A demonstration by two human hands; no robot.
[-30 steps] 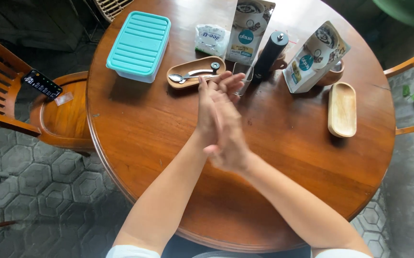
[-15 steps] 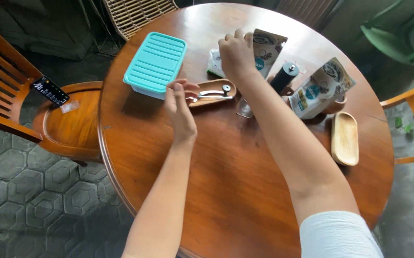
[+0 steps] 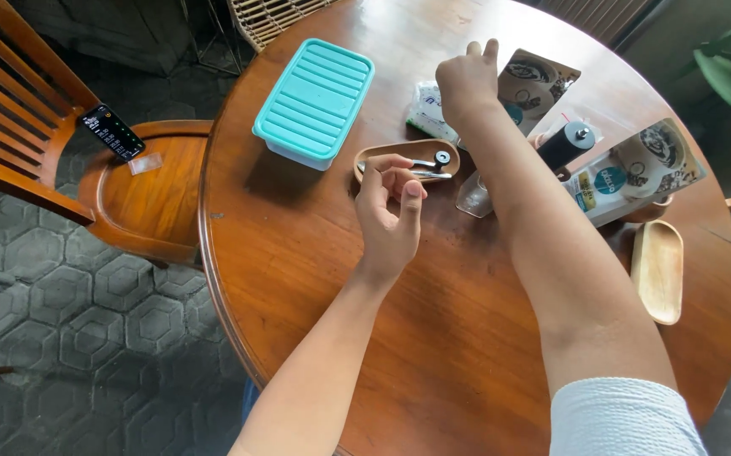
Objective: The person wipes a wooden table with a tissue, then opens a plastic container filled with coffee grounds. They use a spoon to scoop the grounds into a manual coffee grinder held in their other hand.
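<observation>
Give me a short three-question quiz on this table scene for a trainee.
1. True or false: the teal box has its lid on.
2. Which hand reaches farther across the table: A) left hand B) right hand?
3. What lies in the small wooden tray just beyond the left hand's fingers?

Key:
1. True.
2. B; it is over the white packet, beside a printed bag.
3. A metal utensil, likely a spoon.

Teal lidded box (image 3: 315, 101); phone (image 3: 111, 132) on chair (image 3: 142, 198); empty wooden tray (image 3: 657, 271).
</observation>
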